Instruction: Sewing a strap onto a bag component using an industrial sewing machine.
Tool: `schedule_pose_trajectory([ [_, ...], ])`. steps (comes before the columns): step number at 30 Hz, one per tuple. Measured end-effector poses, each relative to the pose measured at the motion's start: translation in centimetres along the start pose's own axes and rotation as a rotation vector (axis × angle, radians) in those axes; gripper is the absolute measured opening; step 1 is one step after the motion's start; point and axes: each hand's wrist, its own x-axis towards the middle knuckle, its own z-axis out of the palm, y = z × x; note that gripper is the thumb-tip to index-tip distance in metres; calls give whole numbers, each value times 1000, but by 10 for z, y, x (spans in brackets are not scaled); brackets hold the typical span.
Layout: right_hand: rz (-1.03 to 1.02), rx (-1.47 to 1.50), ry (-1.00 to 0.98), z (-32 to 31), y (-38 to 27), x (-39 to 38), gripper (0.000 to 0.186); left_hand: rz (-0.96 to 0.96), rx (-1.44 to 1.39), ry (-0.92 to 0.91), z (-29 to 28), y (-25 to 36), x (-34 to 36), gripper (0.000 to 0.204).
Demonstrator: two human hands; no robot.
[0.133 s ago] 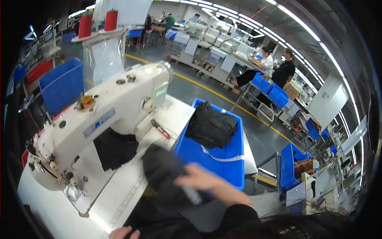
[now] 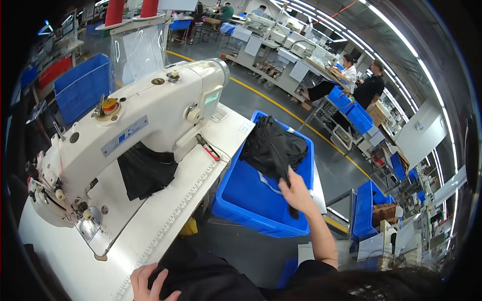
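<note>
My right hand (image 2: 298, 193) is over the blue bin (image 2: 258, 221), its fingers closed on a limp black fabric piece (image 2: 279, 161). One end of that piece hangs below my hand, and the other lies toward the heaped black fabric (image 2: 263, 139) in the bin. Near the front edge of the white sewing table (image 2: 173, 205) is my left hand (image 2: 150, 285), fingers spread and holding nothing visible, beside black cloth on my lap. More black fabric pieces (image 2: 145, 173) lie stacked under the arm of the white sewing machine (image 2: 145, 118).
A red-handled tool (image 2: 208, 150) lies by the machine's base. Red thread cones (image 2: 149, 7) stand behind it. Another blue bin (image 2: 83, 90) is at the far left. Across the yellow floor line, two people (image 2: 369, 83) are by a row of machines.
My right hand has gone from the table's edge to above the bin, right and away from me, carrying the black fabric piece. The whole view has shifted slightly.
</note>
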Motion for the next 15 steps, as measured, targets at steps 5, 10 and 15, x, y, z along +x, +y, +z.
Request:
schedule_pose_trajectory([
  [5, -148, -435, -369, 62, 142, 6, 52, -12, -14, 59, 27, -2, 32, 43],
  [10, 32, -30, -238, 108, 134, 39, 35, -29, 64, 48, 8, -15, 14, 34],
  [15, -142, 325, -449, 124, -42, 31, 13, -422, -305, 300, -13, -6, -2, 13],
])
